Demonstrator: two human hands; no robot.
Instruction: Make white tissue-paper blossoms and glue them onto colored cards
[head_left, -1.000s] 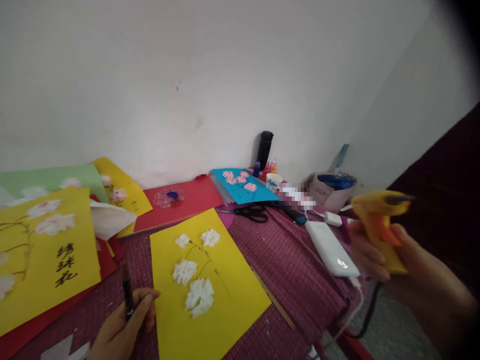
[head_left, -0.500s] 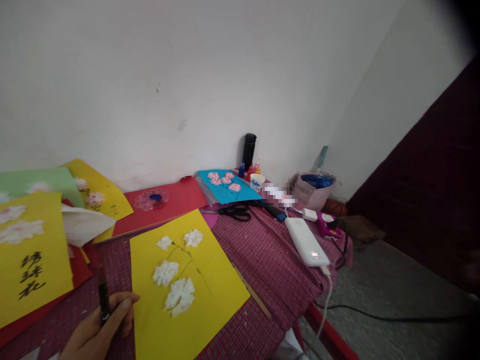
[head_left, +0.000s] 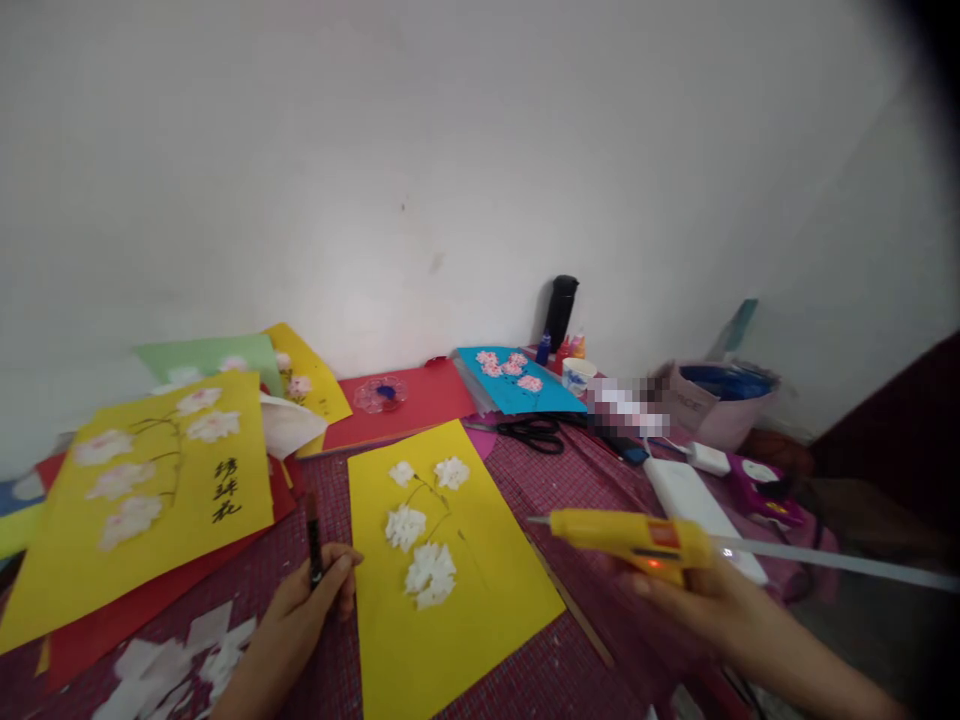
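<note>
At the left of the frame, a lettered yellow sheet; below, at lower left, loose white scraps close to the left forearm. Could scatter if brushed by that arm.

Left of centre, low: left grip clamped on an upright dark pen, fingertips at the left edge of the central yellow sheet. Could shift or crease that edge with too firm a push; capped or uncapped, cannot tell.

Lower centre: central yellow sheet flat on the table, with four white paper flowers.

Right of centre: right grip wrapped around a yellow glue gun, red light lit, nozzle pointing left near the sheet's right edge. Could drip on bare paper if hot and squeezed early.

Far right: pale stick behind the gun, reaching toward the frame's edge. Could catch on nearby clutter during a swing.
</note>
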